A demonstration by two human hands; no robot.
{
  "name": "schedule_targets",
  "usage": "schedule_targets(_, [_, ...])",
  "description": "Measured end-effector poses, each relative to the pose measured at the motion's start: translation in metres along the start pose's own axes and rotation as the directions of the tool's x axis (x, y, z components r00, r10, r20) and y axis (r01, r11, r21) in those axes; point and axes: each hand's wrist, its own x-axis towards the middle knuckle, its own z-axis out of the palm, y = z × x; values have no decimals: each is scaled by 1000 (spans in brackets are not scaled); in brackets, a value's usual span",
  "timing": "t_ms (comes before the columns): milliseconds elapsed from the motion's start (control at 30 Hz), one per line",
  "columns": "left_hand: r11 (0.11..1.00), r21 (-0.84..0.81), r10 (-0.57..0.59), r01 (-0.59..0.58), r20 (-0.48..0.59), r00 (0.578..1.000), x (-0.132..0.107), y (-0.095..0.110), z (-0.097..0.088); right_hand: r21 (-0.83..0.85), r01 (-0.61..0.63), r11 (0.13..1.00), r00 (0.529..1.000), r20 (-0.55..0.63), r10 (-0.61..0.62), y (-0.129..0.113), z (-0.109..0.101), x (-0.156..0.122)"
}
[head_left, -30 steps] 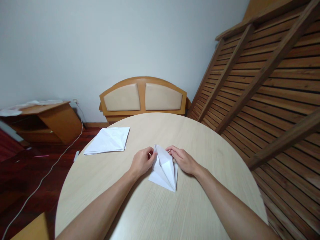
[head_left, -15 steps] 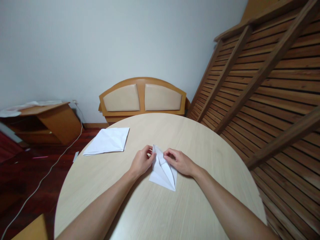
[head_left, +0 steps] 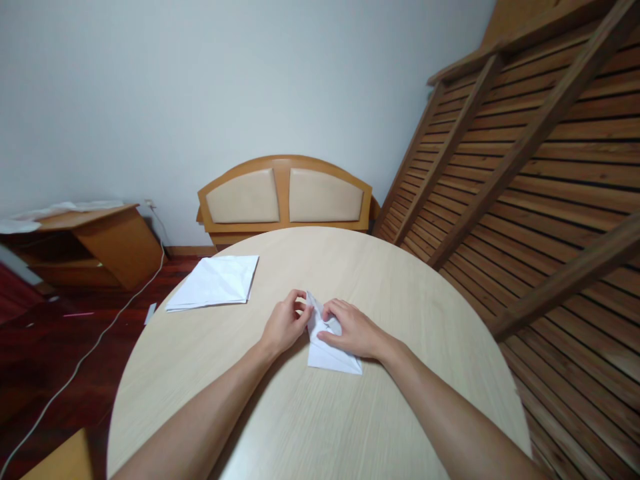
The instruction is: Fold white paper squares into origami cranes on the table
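A folded white paper piece [head_left: 333,355] lies near the middle of the round light-wood table [head_left: 320,420]. My left hand [head_left: 284,325] pinches its upper left edge with curled fingers. My right hand [head_left: 350,328] lies over the paper's upper part, fingers bent and pressing it down onto the table. Only the lower pointed part of the paper shows below my right hand.
A stack of creased white sheets [head_left: 215,282] lies at the table's far left edge. A wooden headboard with beige pads [head_left: 285,197] stands behind the table. Slatted wooden frames [head_left: 525,173] lean on the right. A low wooden cabinet [head_left: 95,243] and a white cable are on the left floor.
My right hand has slid leftward over the paper and pressed it flatter. The paper now looks shorter and turned, its point aiming lower right. My left hand has barely moved.
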Motion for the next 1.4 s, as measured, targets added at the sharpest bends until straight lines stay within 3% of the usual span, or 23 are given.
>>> schedule_targets(233, [1000, 6, 5, -4, -66, 998, -1, 6, -3, -16, 99, 995, 994, 47, -98, 2, -1, -1])
schedule_targets(433, [999, 26, -16, 20, -136, 991, 4, -3, -5, 10, 111, 994, 992, 61, -112, 4, -1, -1])
schedule_targets(867, [980, -184, -112, 81, -165, 980, 10, -8, -9, 80, 89, 993, 993, 70, -94, 4, -3, -1])
schedule_targets(1067, [994, -76, -95, 85, -148, 984, 10, -15, -6, 69, 98, 993, 992, 69, -103, 7, -3, -1])
schedule_targets(1167, [986, 136, -70, 99, -203, 977, 9, -15, -11, 45, 92, 995, 994, 61, -95, 11, -4, -2])
schedule_targets(1233, [946, 321, 35, 45, -239, 970, 7, -11, -15, 11, 78, 997, 995, 53, -79, 15, -4, -3])
schedule_targets(1300, [881, 461, 221, -110, -195, 956, 4, -4, -17, -27, 60, 998, 997, 40, -59, 18, -4, -4])
schedule_targets(1400, [782, 495, 382, -380, 102, 918, -3, 7, -13, -82, 56, 995, 998, 11, -56, 21, -4, -4])
